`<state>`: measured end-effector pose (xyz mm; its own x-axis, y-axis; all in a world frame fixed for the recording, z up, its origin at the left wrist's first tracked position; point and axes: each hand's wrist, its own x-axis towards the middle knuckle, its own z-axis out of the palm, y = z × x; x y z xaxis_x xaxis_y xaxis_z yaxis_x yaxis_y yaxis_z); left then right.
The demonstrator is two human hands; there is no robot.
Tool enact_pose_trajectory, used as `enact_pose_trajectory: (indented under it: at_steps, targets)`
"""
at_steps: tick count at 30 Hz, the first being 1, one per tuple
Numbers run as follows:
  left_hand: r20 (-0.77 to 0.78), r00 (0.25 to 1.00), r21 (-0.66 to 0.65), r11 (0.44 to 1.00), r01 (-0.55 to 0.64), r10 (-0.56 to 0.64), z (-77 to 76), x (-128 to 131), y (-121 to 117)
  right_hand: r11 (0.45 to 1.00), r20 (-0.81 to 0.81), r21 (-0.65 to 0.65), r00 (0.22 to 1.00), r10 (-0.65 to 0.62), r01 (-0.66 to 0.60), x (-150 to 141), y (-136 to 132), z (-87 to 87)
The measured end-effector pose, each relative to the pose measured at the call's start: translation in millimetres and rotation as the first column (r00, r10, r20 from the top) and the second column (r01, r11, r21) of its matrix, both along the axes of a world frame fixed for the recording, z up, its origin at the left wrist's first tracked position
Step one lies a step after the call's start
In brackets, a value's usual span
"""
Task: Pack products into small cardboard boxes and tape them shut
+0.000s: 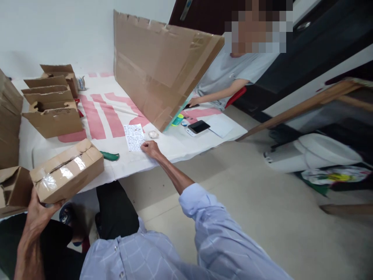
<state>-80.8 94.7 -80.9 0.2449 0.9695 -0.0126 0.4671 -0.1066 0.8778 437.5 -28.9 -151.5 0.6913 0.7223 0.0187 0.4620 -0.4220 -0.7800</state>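
Two jobs at once: the left hand [40, 212] clasps the taped carton [70, 171] at the edge of the table [169, 149], likely steadying it, while the right hand [150, 148] bunches its fingertips beside the printed sheet [133, 136], whether pinching it I can't tell.

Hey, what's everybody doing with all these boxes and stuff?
Someone in a checked shirt has their left hand on a taped cardboard box at the table's edge. Their right hand is at the edge of a marked paper sheet; whether it pinches the paper is hard to tell. Open boxes stand farther back. Another person sits beyond a big cardboard panel.
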Motion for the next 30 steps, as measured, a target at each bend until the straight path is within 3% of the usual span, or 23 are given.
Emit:
enact_pose_trajectory:
  at_steps: [11,23,30]
  targets:
    - [0.018,1.0,-0.017,1.0,-0.022,0.022,15.8,13.7,-9.7,0.999,0.085,-0.04,0.996,-0.025,0.029,0.4,-0.6,-6.5]
    - [0.053,0.998,0.001,1.0,-0.015,0.015,5.3,8.5,-4.1,0.998,0.247,-0.063,0.969,0.001,0.015,-5.8,-0.8,-11.8]
    - [0.149,0.988,-0.046,0.998,0.052,-0.044,9.9,7.7,-14.5,0.993,0.337,-0.113,0.94,0.056,-0.019,-21.7,-5.9,-9.0]
